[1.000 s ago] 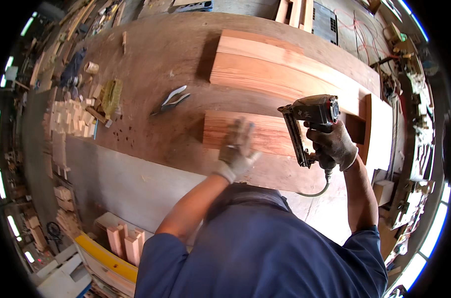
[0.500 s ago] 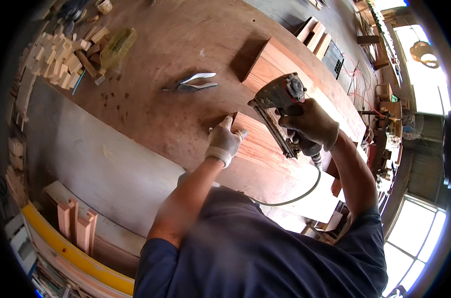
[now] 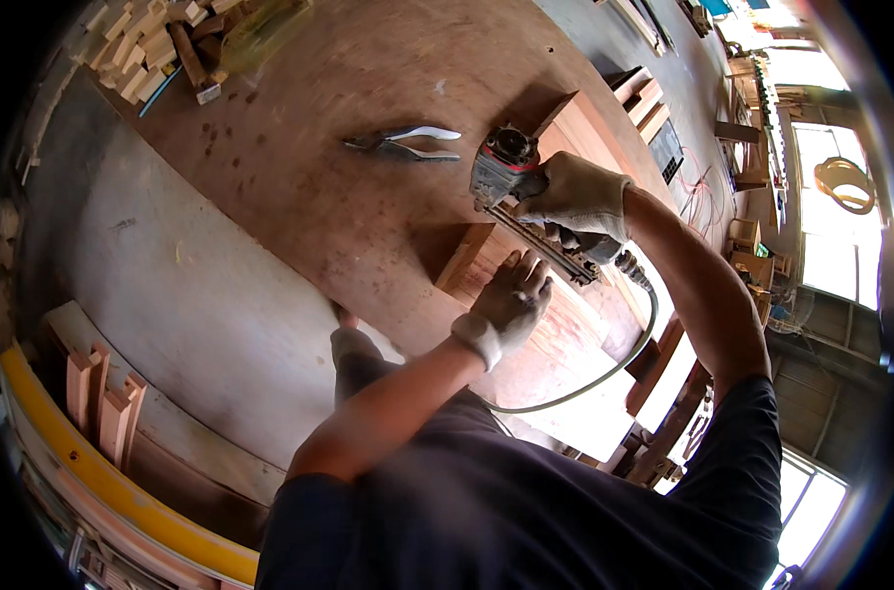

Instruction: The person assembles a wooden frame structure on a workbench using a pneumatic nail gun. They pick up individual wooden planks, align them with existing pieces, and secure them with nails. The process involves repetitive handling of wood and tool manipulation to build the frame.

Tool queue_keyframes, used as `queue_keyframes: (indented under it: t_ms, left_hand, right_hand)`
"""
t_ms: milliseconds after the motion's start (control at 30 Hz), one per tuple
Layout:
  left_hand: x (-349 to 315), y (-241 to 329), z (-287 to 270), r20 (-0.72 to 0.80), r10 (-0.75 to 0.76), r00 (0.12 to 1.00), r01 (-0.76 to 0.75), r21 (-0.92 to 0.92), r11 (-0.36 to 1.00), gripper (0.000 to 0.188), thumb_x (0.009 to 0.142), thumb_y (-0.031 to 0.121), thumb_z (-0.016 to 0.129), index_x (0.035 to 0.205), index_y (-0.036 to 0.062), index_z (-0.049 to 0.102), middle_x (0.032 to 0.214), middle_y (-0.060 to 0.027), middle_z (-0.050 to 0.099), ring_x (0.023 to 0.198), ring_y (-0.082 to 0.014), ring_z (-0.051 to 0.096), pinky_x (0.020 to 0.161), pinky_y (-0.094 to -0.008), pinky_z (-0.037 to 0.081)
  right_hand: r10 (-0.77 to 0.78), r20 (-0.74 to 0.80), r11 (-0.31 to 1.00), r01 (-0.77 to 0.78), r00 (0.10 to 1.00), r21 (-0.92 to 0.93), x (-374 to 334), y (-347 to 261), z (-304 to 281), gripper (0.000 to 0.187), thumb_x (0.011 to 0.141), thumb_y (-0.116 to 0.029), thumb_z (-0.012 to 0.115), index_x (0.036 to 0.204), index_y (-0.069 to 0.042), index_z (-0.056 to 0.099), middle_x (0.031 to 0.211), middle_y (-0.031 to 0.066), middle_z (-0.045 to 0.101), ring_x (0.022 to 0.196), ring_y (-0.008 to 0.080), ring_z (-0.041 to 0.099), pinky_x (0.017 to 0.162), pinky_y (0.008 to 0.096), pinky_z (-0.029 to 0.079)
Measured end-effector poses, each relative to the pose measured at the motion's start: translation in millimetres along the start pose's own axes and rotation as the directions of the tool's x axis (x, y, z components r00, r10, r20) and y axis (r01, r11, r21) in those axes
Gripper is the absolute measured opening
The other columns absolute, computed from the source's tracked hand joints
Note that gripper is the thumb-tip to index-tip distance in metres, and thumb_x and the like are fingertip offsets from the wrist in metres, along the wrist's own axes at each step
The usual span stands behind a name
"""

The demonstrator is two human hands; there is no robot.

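The workbench [image 3: 299,187] supports a near wooden plank [image 3: 555,339] and, beyond it, a far wooden plank [image 3: 583,128]. An air hose [image 3: 619,376] connects to the pneumatic nailer [image 3: 506,165], which is positioned over the left end of the near wooden plank; nose contact cannot be determined. The right hand [image 3: 580,197], gloved, is wrapped around the nailer's handle. The left hand [image 3: 511,310], gloved, lies palm-down on the near wooden plank, fingers close together and slightly bent. A pair of pliers [image 3: 425,132] lies on the workbench, left of the nailer.
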State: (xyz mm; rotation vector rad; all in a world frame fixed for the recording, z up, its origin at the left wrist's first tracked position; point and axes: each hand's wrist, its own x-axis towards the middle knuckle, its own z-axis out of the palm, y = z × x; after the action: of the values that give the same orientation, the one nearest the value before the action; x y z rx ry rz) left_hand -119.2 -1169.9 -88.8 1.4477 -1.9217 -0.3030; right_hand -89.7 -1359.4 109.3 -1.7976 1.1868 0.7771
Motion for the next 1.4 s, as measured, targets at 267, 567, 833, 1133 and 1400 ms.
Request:
queue_keyframes:
  t_ms: [267, 567, 833, 1133, 1400]
  left_hand:
    - [37, -28, 41, 0.324, -0.14, 0.936, 0.173, -0.076, 0.982, 0.061, 0.108, 0.043, 0.06, 0.153, 0.002, 0.056, 0.162, -0.0236, 0.053, 0.154, -0.0382, 0.045, 0.13, -0.0519, 0.032]
    - [33, -26, 32, 0.213, -0.108, 0.971, 0.088, 0.099, 0.991, 0.062, 0.107, 0.047, 0.062, 0.147, -0.0001, 0.063, 0.154, -0.0215, 0.06, 0.15, -0.0368, 0.049, 0.129, -0.0496, 0.034]
    - [33, -27, 33, 0.22, -0.123, 0.968, 0.113, 0.058, 0.992, 0.06, 0.106, 0.047, 0.063, 0.142, -0.001, 0.066, 0.155, -0.0216, 0.059, 0.151, -0.038, 0.048, 0.129, -0.0504, 0.034]
    - [33, -24, 33, 0.202, -0.13, 0.971, 0.121, 0.058, 0.991, 0.062, 0.106, 0.046, 0.063, 0.144, -0.0021, 0.066, 0.157, -0.0216, 0.058, 0.152, -0.0384, 0.046, 0.13, -0.0531, 0.032]
    - [38, -25, 30, 0.317, -0.141, 0.938, 0.135, 0.042, 0.99, 0.063, 0.107, 0.047, 0.059, 0.145, -0.004, 0.063, 0.153, -0.0245, 0.06, 0.152, -0.0408, 0.046, 0.13, -0.0547, 0.031]
  right_hand:
    - [0.053, 0.099, 0.991, -0.04, 0.994, -0.129, 26, -11, 6, 0.021, 0.093, -0.018, 0.076, 0.097, 0.003, 0.077, 0.071, 0.0071, 0.071, 0.055, 0.0143, 0.067, 0.051, 0.0327, 0.055]
    - [0.049, 0.113, 0.982, -0.027, 0.992, -0.189, 32, -16, 3, 0.022, 0.094, -0.019, 0.076, 0.095, 0.004, 0.076, 0.071, 0.008, 0.071, 0.056, 0.0153, 0.067, 0.051, 0.0338, 0.056]
    - [0.135, 0.126, 0.958, -0.097, 0.983, -0.27, 39, -29, 5, 0.025, 0.094, -0.02, 0.073, 0.089, 0.004, 0.077, 0.071, 0.0096, 0.071, 0.059, 0.0182, 0.069, 0.054, 0.0353, 0.057]
    - [0.118, 0.151, 0.931, -0.056, 0.981, -0.361, 51, -29, 6, 0.023, 0.093, -0.016, 0.074, 0.103, 0.004, 0.073, 0.07, 0.0062, 0.069, 0.055, 0.0139, 0.066, 0.048, 0.0318, 0.055]
    - [0.113, 0.147, 0.923, -0.049, 0.983, -0.382, 51, -32, 8, 0.021, 0.092, -0.016, 0.074, 0.098, 0.004, 0.075, 0.07, 0.0075, 0.07, 0.057, 0.0155, 0.067, 0.051, 0.0346, 0.055]
